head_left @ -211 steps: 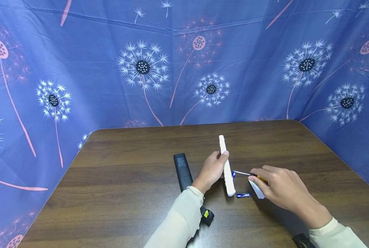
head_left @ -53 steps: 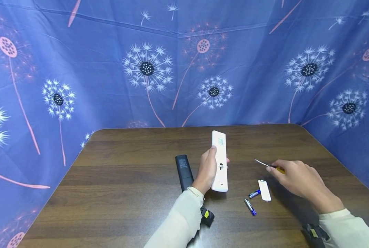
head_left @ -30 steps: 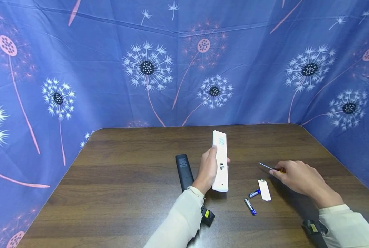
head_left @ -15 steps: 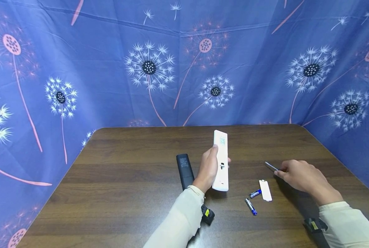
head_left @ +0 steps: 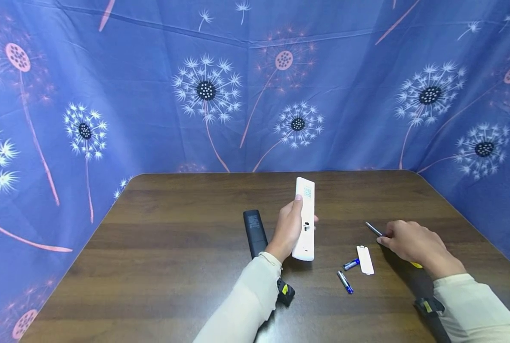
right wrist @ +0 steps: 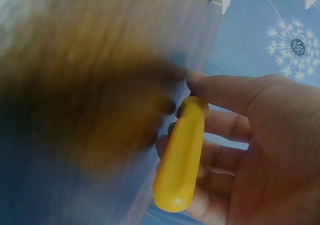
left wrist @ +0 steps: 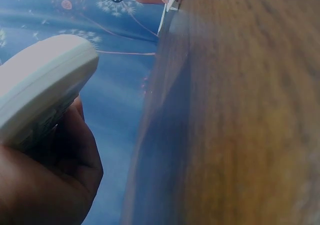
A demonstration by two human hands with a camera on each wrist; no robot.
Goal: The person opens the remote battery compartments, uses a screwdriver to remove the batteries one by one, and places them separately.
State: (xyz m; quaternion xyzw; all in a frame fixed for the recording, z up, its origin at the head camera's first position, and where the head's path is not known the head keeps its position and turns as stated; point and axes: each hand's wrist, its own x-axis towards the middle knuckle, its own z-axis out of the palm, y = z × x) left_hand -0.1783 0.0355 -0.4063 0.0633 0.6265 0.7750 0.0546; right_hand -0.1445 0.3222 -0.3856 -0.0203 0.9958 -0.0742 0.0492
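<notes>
my left hand point(head_left: 287, 231) grips the white remote point(head_left: 305, 218) around its middle, fingers curled behind it and thumb on its near edge, holding it up off the wooden table point(head_left: 173, 267) with its back toward me. in the left wrist view the rounded end of that remote point(left wrist: 42, 87) sits over my palm point(left wrist: 47, 185). my right hand point(head_left: 411, 243) is closed around a screwdriver point(head_left: 375, 230); its metal shaft pokes out past my fingertips toward the far left, and a bit of the yellow handle point(head_left: 416, 265) shows under my wrist. the right wrist view shows the yellow handle point(right wrist: 181, 152) lying across my curled fingers point(right wrist: 225, 127) with my thumb pressed on its top end. on the table between my hands lies the white battery cover point(head_left: 364, 259), just left of my right hand. a small blue battery point(head_left: 351, 263) lies right against its left edge, and a second battery point(head_left: 345, 281) lies a little nearer to me. a black remote point(head_left: 254, 232) lies flat just left of my left hand. blue cloth with dandelion prints point(head_left: 255, 85) hangs behind the table.
</notes>
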